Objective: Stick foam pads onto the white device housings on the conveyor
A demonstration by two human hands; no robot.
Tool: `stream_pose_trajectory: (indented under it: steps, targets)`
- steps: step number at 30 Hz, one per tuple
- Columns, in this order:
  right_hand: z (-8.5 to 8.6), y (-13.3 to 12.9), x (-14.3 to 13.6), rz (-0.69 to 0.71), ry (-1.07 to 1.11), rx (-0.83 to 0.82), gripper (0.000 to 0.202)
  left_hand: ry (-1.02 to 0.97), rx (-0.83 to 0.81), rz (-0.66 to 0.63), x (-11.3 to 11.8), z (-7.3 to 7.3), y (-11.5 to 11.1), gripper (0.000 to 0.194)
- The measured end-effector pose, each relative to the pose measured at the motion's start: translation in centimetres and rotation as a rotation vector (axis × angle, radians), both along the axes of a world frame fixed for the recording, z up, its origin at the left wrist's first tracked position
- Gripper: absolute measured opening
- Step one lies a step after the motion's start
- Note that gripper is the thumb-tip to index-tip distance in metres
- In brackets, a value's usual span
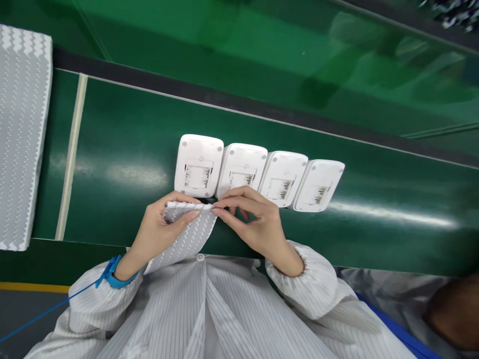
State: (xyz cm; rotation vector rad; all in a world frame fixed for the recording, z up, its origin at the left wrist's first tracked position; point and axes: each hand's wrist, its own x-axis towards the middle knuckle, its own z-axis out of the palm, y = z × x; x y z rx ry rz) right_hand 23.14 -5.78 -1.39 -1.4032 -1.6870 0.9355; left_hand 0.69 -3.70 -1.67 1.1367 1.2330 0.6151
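Note:
A grey-and-white patterned sheet [190,234] hangs from my left hand [160,227], its top edge pinched between thumb and fingers. At the sheet's right corner, my right hand [258,219] has thumb and fingertips pressed together; whatever small piece is between them is too small to name. Just beyond my hands, several white devices stand side by side in a row, with open compartments facing up: the leftmost device [192,179], a second device [243,154], a third device [288,164] and the rightmost device [327,172]. My right fingers partly cover the second one's lower edge.
Green work surface [119,134] with a pale strip [71,154] across its left part. A large patterned stack of sheets [22,134] lies at the far left. A blue wrist strap [114,274] trails a cord. Another person [454,309] is at the lower right.

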Motion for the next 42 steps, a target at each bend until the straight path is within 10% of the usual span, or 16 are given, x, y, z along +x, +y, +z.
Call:
stream_pose_trajectory:
  steps: [16,20,23,29,33,38,42]
  targets:
    - [-0.7,0.2,0.1,-0.166,-0.148,0.021,0.017,0.079,-0.015,0.0,0.2,0.3,-0.3,0.018]
    - [-0.6,3.8,-0.3,-0.245,-0.476,0.227,0.037,0.035,-0.098,0.126,-1.4,-0.1,0.9,0.083]
    - [-1.5,6.0,-1.3,-0.132,-0.536,0.239,0.045,-0.037,-0.235,0.058,-2.2,-0.6,2.0,0.107]
    - [-1.4,8.6,-3.1,0.101,-0.512,0.245,0.052,-0.103,-0.227,0.031,-2.9,-1.1,3.0,0.097]
    - [0.3,14.5,-2.5,0.263,-0.475,0.277,0.049,-0.139,-0.204,0.072,-2.3,-0.6,3.3,0.099]
    - [0.1,27.1,0.7,-0.367,-0.663,0.225,0.052,-0.164,-0.086,0.003,-1.1,-0.4,4.1,0.071]
    - [-0.4,31.8,2.6,-0.361,-0.713,0.101,0.059,-0.121,-0.005,-0.03,-0.4,-0.4,5.0,0.026]
